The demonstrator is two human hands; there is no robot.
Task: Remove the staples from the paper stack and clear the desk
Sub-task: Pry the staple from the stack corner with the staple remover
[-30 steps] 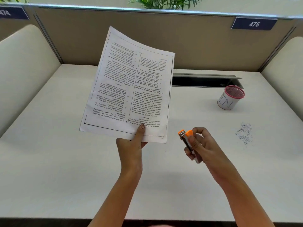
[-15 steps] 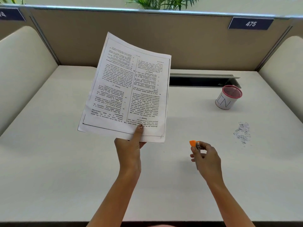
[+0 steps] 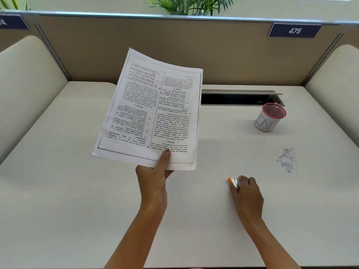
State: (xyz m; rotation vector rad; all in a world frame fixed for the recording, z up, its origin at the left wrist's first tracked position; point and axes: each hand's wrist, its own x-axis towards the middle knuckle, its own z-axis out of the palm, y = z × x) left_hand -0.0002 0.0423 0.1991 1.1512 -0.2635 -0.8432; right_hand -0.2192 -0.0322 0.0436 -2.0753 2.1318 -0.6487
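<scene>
A navy 475 plaque [image 3: 294, 31] is hanging far right on the partition [image 3: 174, 47]. A plant [image 3: 191, 4] is rising behind it.

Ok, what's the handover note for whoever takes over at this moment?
Left hand pinches the paper stack at its near edge, lifted above the desk.
Right hand grips the orange staple remover, low at the desk.
Loose staples lie in a pile at right, the pink-rimmed cup behind them.
Whether staples remain in the stack: cannot tell.
Left to do: likely clear the pile, paper and tool off the desk.
</scene>
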